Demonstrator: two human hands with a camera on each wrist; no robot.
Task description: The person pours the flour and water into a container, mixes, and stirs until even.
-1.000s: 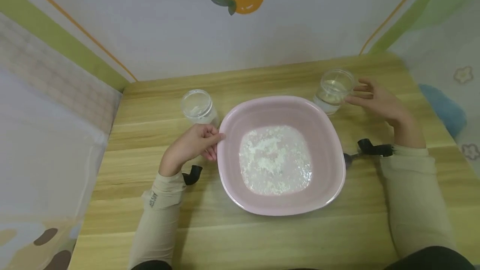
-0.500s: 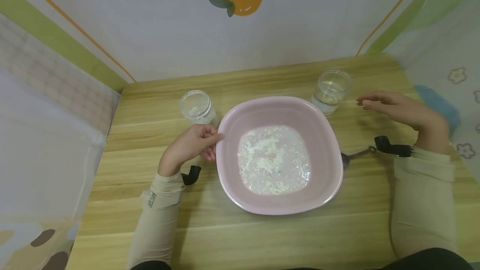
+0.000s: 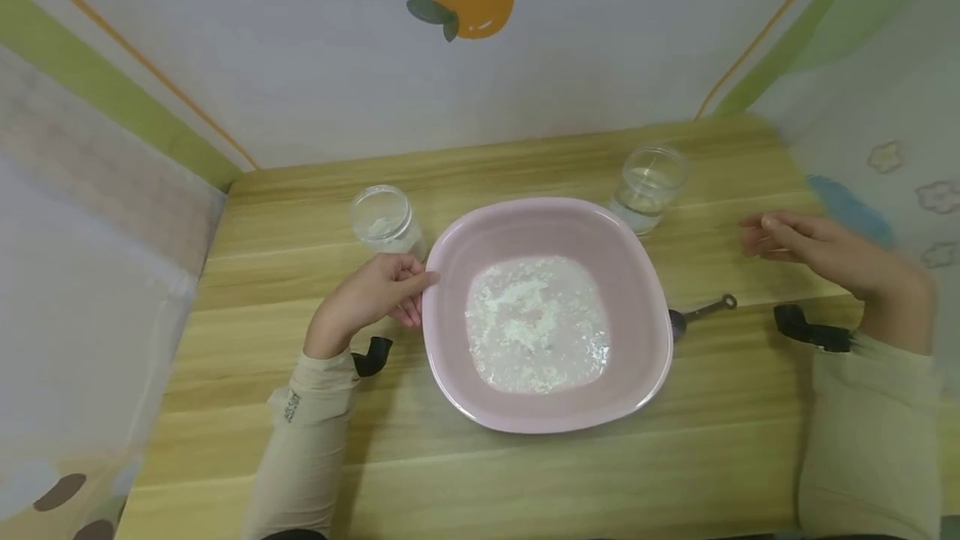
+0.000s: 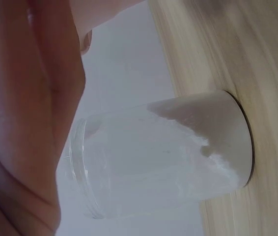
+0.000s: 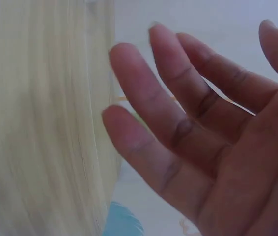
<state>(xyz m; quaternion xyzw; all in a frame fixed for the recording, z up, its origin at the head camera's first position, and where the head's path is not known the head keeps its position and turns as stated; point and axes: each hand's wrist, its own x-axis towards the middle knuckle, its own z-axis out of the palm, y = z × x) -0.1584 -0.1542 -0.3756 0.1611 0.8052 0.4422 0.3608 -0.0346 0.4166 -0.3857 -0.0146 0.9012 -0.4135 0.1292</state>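
Observation:
A pink basin (image 3: 551, 411) stands on the wooden table, with white powder and clear liquid (image 3: 536, 323) on its bottom. My left hand (image 3: 367, 298) pinches the basin's left rim between thumb and fingers. Just behind that hand is a clear jar (image 3: 386, 219); the left wrist view shows white powder (image 4: 217, 132) heaped inside the jar. My right hand (image 3: 832, 252) hovers over the right of the table, holding nothing, its fingers loosely spread in the right wrist view. A clear jar of water (image 3: 649, 186) stands behind the basin's right corner.
A dark spoon (image 3: 701, 311) lies right of the basin, its bowl partly hidden under the rim. Printed wall sheeting (image 3: 337, 48) rises behind the table (image 3: 465, 490) and along both sides. Black camera mounts (image 3: 810, 330) stick out from both wrists.
My right hand has left the water jar and moved right and toward me, uncovering the spoon's handle. My left hand keeps its hold on the basin rim. The head view has shifted slightly.

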